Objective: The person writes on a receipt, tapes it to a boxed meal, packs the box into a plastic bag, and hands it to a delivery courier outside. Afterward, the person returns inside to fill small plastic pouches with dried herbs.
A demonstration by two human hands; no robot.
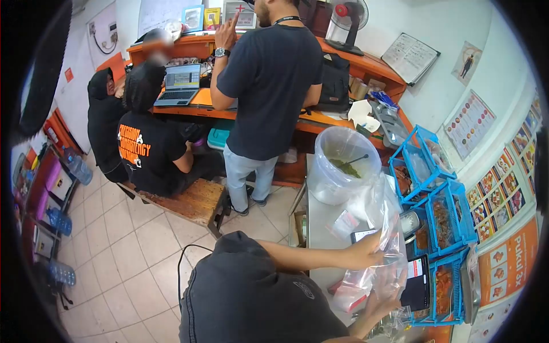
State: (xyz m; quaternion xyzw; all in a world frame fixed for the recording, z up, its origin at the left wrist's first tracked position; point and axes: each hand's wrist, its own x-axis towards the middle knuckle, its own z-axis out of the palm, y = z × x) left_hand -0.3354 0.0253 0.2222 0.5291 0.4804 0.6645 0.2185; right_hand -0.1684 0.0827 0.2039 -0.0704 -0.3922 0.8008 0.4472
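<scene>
Facing the grey tabletop, seeing the large translucent bucket standing on it and blue baskets lining its wall side. Holding up the clear plastic bag over the tabletop, before the baskets and just beside the dark device. Gripping the bag with the left hand; reaching its lower part with the right hand, not showing whether closing.
</scene>
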